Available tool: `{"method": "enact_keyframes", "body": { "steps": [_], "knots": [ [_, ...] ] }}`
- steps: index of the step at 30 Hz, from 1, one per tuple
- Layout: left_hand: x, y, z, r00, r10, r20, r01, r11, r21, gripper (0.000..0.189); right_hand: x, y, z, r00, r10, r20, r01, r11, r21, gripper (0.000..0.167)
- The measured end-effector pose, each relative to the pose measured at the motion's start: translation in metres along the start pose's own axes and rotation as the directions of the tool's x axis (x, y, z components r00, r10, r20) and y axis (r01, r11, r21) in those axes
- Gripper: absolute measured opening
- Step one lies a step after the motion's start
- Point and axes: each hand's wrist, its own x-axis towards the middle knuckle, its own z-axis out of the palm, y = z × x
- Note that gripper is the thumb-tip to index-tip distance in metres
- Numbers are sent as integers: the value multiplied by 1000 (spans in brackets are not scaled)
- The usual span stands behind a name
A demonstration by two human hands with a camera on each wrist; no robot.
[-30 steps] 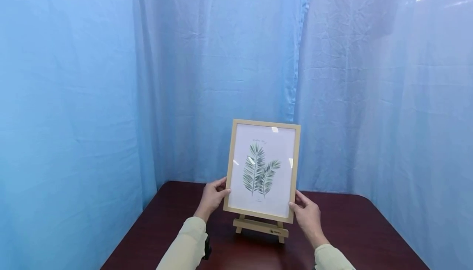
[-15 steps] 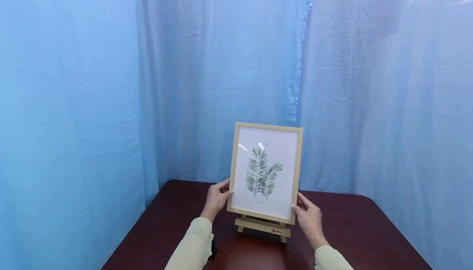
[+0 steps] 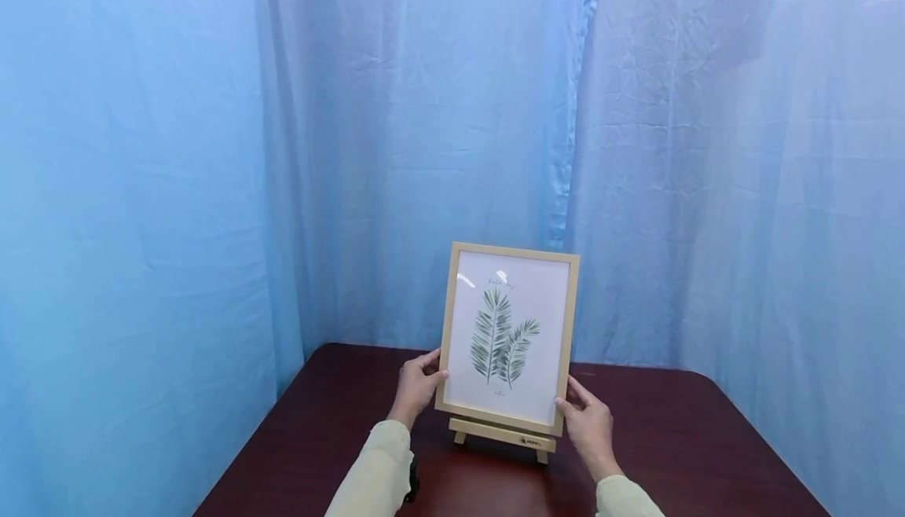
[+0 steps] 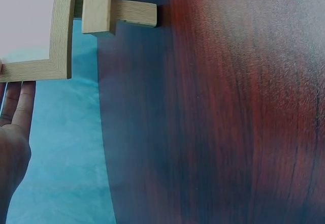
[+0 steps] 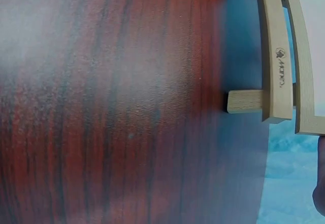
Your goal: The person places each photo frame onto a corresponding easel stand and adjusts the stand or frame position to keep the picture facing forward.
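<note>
A picture frame [image 3: 507, 336] in pale wood, with a green leaf print behind its glass, is held upright between both hands. My left hand [image 3: 415, 387] grips its left side low down, thumb on the front and fingers behind. On the opposite side my right hand [image 3: 588, 423] pinches the lower right edge the same way. Just below the bottom rail stands a small wooden easel [image 3: 503, 433], its front ledge and two feet showing and the rest hidden behind the picture. In the right wrist view a narrow gap separates the easel's ledge [image 5: 277, 51] from the frame's bottom edge [image 5: 303, 61].
The easel stands on a dark red-brown wooden table [image 3: 339, 454] with rounded far corners. Light blue curtains [image 3: 424, 108] hang behind the table and along both sides. A dark strap [image 3: 412, 479] shows by the left sleeve.
The picture frame has come down toward the easel's ledge, narrowing the gap below it, and both hands have moved with it. The easel stays in place on the table.
</note>
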Motion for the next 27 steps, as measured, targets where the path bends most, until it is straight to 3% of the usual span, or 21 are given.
{"method": "enact_keyframes", "body": {
  "steps": [18, 27],
  "knots": [
    [-5, -12, 8, 999, -38, 6, 38, 999, 18, 46, 1, 12, 3, 1000, 17, 18, -17, 1000, 4, 50],
    [-5, -11, 11, 999, -42, 7, 42, 999, 26, 46, 1, 14, -2, 998, 14, 58, -10, 998, -64, 48]
  ]
}}
